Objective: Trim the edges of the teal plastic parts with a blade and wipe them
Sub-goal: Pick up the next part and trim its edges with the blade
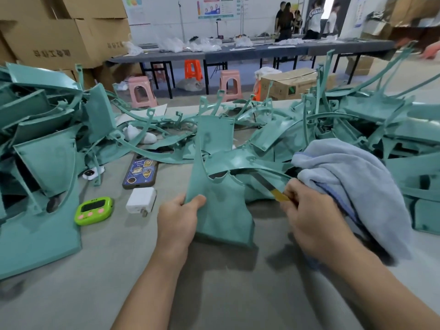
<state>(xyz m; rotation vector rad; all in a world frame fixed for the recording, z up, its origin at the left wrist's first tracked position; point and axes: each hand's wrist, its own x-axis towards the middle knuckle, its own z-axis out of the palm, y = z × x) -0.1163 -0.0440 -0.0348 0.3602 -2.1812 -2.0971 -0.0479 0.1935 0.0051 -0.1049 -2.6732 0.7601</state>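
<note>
Head view: the left hand (177,225) grips the near left edge of a curved teal plastic panel (221,210), thumb on top, holding it tilted up off the grey table (214,294) at the middle of the scene. The right hand (307,217) pinches a yellow-handled flat blade (273,189) whose dark tip points far-left, at the panel's right edge. A pale blue towel (352,186) bunches against the far side of that hand; I cannot tell whether the fingers also hold it.

A slip along the edge would likely send the blade toward the left thumb, since the panel is braced by one hand only. Loose towel folds near the handle could snag the stroke.

Heaped teal parts crowd the left (42,151), the right (381,129) and the far side. A patterned phone (140,172), a white charger block (141,200) and a green timer (94,210) lie just left of the panel. Bare table shows on the near side, between the forearms.
</note>
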